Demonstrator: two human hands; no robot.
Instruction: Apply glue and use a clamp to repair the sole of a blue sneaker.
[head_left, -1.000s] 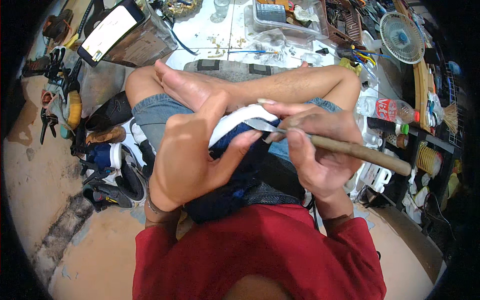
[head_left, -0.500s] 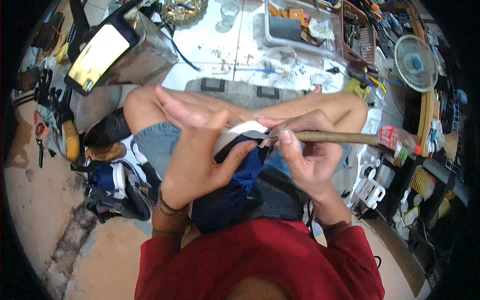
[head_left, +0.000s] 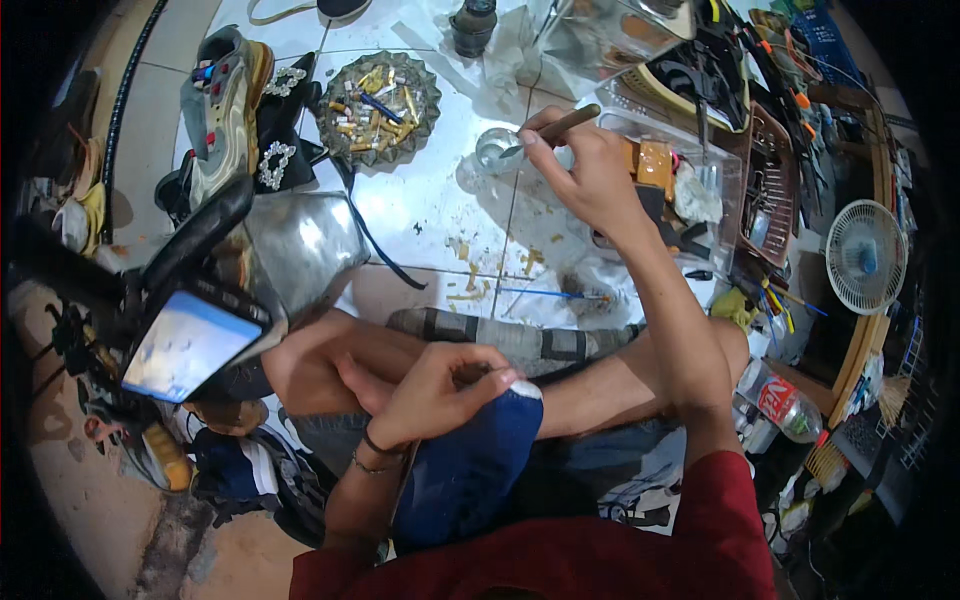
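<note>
My left hand (head_left: 440, 400) grips a navy blue shoe (head_left: 472, 460) with a white edge at its top, resting upright over my lap. My right hand (head_left: 580, 165) is stretched forward, closed on a wooden-handled metal blade (head_left: 570, 123). The blade's tip is at a small clear glass (head_left: 497, 152) on the white tiles; whether it touches the glass, I cannot tell. A clear plastic box (head_left: 728, 230) of orange blocks and small items sits just right of that hand.
A crimped ashtray (head_left: 340, 140) and shoes (head_left: 215, 120) lie at the upper left. A phone (head_left: 190, 345) stands by a metal block (head_left: 305, 245). A brown tool basket (head_left: 770, 190), small fan (head_left: 866, 255) and plastic bottle (head_left: 785, 400) are on the right.
The view has tilted up toward the floor ahead. My right hand has left the shoe and reached forward with the blade to the glass; my left hand still holds the shoe.
</note>
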